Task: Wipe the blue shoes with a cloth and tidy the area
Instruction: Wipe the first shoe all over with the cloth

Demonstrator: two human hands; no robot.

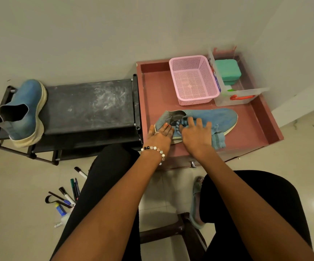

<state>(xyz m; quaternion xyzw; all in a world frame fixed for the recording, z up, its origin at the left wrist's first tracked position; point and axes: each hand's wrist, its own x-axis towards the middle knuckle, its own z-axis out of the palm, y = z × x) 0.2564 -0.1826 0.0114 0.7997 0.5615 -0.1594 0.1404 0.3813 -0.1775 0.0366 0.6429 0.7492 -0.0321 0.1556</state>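
Right hand (194,131) flat, fingers spread, pressing the striped blue cloth (218,139) onto the blue shoe (222,117) on its side in the pink tray (261,127). Left hand (160,133) just beside it, gripping the heel end, steadying. Beyond the fingertips, a pink basket (193,80) and a clear box (242,95) near the shoe's upper edge. Well off past the left hand, the second blue shoe (25,112) up on a dusty black rack (88,106), toe at the far corner. Risks, as a judgement: a hard stroke sliding the shoe into the basket, should the heel grip slacken; loose cloth tail past the thumb side bunching up, missing patches; rack dust back onto the sole on return. Below the wrists, markers (71,191) scattered on the floor, liable to get kicked while tidying.
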